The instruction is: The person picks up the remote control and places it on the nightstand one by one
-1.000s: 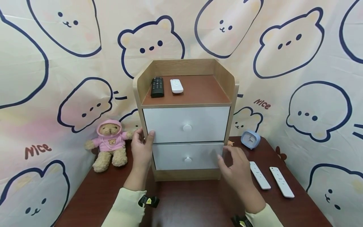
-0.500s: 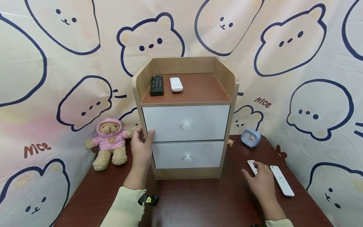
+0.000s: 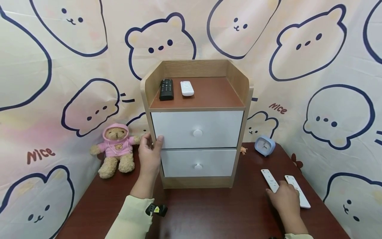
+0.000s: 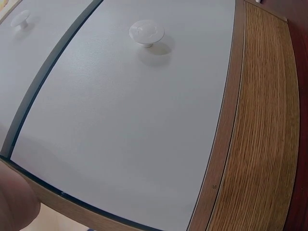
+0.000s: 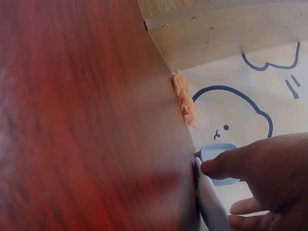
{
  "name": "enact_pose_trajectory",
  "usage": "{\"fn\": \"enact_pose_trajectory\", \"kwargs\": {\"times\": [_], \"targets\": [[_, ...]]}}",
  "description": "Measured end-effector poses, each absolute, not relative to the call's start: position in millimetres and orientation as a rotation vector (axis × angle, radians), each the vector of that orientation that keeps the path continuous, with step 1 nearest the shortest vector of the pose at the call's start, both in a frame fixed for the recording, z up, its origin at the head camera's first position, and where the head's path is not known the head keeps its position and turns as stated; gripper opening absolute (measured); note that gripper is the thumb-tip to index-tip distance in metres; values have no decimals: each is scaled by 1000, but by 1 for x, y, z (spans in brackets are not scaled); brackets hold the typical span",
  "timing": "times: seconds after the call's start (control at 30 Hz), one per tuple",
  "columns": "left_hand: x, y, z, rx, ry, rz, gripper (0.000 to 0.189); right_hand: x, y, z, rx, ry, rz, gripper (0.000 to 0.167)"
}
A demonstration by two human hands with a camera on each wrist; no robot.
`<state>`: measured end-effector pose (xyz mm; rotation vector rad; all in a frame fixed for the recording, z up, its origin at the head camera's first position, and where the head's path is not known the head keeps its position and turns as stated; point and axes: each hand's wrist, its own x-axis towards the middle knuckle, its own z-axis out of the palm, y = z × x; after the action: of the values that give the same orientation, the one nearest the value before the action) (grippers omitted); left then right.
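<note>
A small wooden cabinet (image 3: 197, 182) with two white drawers stands in the middle of the head view, both drawers closed. My left hand (image 3: 150, 159) holds its left front edge, thumb in front and fingers along the side panel. In the left wrist view my thumb (image 4: 17, 199) shows at that edge, beside a drawer front (image 4: 130, 110) with a round white knob (image 4: 147, 32). At the right, my right hand (image 3: 286, 199) reaches over the left of two white remote controls (image 3: 270, 179). The right wrist view shows my thumb on one side of this remote control (image 5: 211, 204), fingers on the other.
Another white remote control (image 3: 301, 196) lies right beside my right hand. On the cabinet top rest a black remote (image 3: 166, 89) and a small white one (image 3: 187, 88). A pink-hooded teddy bear (image 3: 116, 149) sits left, a blue clock (image 3: 264, 145) right. A patterned cloth (image 3: 337, 116) hangs behind.
My right hand has moved from beside the lower drawer rightward and down to the white remote controls. My left hand stays on the cabinet's edge.
</note>
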<state>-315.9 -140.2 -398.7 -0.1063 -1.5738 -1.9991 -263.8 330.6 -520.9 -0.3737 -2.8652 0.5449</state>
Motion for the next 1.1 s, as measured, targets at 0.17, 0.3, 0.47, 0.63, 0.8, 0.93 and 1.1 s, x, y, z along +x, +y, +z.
{"fn": "enact_pose_trajectory", "kwargs": {"times": [0.17, 0.3, 0.47, 0.63, 0.8, 0.93, 1.1], "targets": [[-316, -140, -399, -106, -1572, -2005, 38, -265, 335, -524, -403, -2950, 521, 67], [-316, -140, -399, -111, -1573, -2003, 38, -266, 336, -525, -439, -2963, 536, 63], [-316, -140, -399, -122, -1569, -2003, 38, -266, 339, -528, -466, -2925, 556, 60], [-316, -140, -398, -116, -1567, -2004, 39, -266, 340, -527, -475, -2871, 599, 58], [-316, -140, -398, -101, -1576, -2005, 41, -265, 332, -519, -484, -2787, 639, 58], [-317, -141, -399, -98, -1576, -2004, 41, -261, 320, -509, -494, -2673, 738, 58], [-316, -141, -399, -110, -1570, -2008, 40, -250, 306, -491, -544, -2461, 1008, 54]]}}
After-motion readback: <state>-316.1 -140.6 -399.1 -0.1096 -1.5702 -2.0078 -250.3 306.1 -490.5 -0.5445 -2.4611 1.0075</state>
